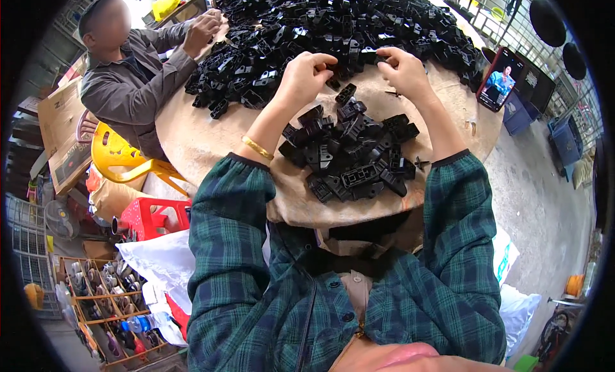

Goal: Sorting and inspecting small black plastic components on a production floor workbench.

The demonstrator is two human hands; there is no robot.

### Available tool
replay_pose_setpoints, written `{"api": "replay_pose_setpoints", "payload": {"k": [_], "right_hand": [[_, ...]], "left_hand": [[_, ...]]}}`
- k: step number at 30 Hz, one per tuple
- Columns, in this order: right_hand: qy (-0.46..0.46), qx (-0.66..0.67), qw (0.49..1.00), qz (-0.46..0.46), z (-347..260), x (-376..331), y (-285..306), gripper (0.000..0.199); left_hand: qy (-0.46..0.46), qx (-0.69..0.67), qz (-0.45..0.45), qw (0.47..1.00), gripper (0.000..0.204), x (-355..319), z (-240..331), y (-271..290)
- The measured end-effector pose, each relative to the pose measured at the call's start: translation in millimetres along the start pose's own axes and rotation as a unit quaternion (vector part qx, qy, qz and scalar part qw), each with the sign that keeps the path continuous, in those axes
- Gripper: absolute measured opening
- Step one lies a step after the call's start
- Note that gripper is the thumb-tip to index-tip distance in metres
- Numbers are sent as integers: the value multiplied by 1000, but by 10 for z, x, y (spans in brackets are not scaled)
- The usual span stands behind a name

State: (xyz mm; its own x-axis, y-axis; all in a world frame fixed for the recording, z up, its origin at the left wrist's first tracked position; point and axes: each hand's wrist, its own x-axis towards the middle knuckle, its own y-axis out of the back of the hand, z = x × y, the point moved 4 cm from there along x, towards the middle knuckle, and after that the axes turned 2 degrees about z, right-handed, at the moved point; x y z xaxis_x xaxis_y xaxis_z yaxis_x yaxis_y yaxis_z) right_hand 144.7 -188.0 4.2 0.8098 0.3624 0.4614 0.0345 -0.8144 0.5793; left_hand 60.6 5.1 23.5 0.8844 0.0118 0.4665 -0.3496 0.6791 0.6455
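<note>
At the near edge of a large heap of black plastic parts, my two hands work a short distance apart. My left hand has curled fingers, thumb and forefinger closed on a small black plastic part. My right hand is bent inward, its fingertips pinching another black plastic part at the heap's edge. Both parts blend into the dark heap, so their outlines are hard to make out. Between my forearms lies a smaller pile of black plastic parts, on the round table's tan cover.
A co-worker sits at the table's left, hands raised beside the heap. A phone with a lit screen stands at the right edge. Yellow and red plastic seats stand left, above a shoe rack. Blue bins stand right.
</note>
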Motion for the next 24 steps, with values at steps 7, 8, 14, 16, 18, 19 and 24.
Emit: {"api": "replay_pose_setpoints", "payload": {"k": [7, 8, 14, 16, 18, 19, 24], "right_hand": [[68, 70, 992, 84, 44, 73, 36, 18], [82, 94, 986, 113, 26, 89, 84, 17], [-60, 314, 925, 206, 109, 137, 394, 17], [-52, 346, 901, 255, 188, 159, 480, 19], [-31, 370, 879, 301, 243, 160, 552, 20], [-28, 368, 879, 301, 254, 160, 566, 20], [-8, 331, 869, 368, 184, 101, 677, 18]], "left_hand": [[-73, 160, -6, 984, 28, 344, 7, 39], [-95, 182, 3, 979, 27, 411, 28, 51], [-199, 173, -65, 962, 21, 657, 296, -245], [-249, 171, -77, 950, 20, 678, 476, -481], [-241, 175, -135, 945, 25, 680, 614, -726], [-239, 168, -149, 945, 27, 684, 691, -822], [-322, 243, -180, 897, 40, 726, 749, -1346]]}}
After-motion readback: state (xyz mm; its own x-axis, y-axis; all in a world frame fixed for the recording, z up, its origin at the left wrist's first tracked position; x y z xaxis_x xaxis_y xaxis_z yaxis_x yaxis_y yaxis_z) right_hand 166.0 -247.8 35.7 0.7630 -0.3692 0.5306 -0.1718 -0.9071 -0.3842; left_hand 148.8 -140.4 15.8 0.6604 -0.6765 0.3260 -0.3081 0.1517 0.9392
